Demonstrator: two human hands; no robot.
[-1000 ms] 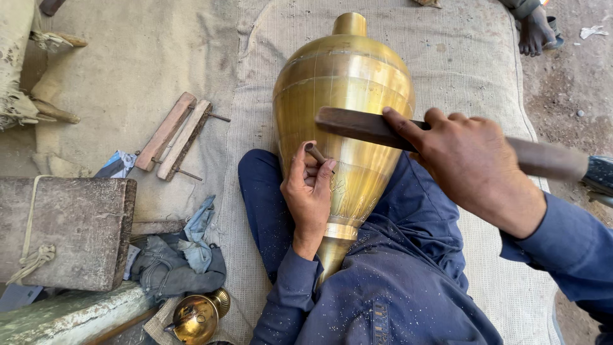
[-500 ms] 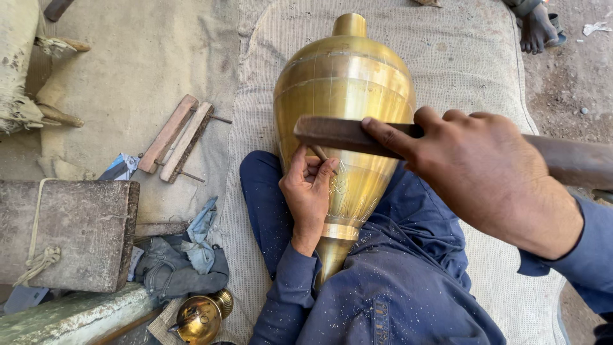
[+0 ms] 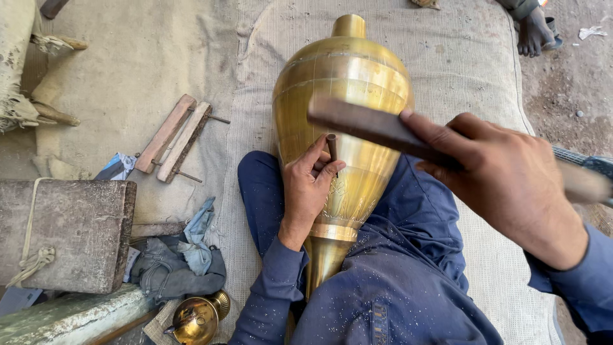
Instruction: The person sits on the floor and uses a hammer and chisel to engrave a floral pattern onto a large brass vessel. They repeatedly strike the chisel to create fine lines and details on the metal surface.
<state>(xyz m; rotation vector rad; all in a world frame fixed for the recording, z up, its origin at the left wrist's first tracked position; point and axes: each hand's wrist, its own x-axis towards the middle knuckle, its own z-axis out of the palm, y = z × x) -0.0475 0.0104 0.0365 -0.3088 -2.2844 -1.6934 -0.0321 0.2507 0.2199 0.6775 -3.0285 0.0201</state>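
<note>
Vase (image 3: pixel 345 96) lies on lap; wooden block (image 3: pixel 64 233) left, bar (image 3: pixel 377 128) above.

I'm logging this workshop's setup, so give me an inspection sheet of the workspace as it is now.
Surface: woven beige mat on dirt ground.
Job's things: large golden brass vase lying across the lap; small dark metal punch set on it; flat dark wooden striker above.
Clutter: two wooden sticks, grey wooden block, crumpled grey cloth, small brass pot.
Grippers: left hand holds punch; right hand grips striker.
Cables: nothing seen.
Surroundings: another person's bare foot.
</note>
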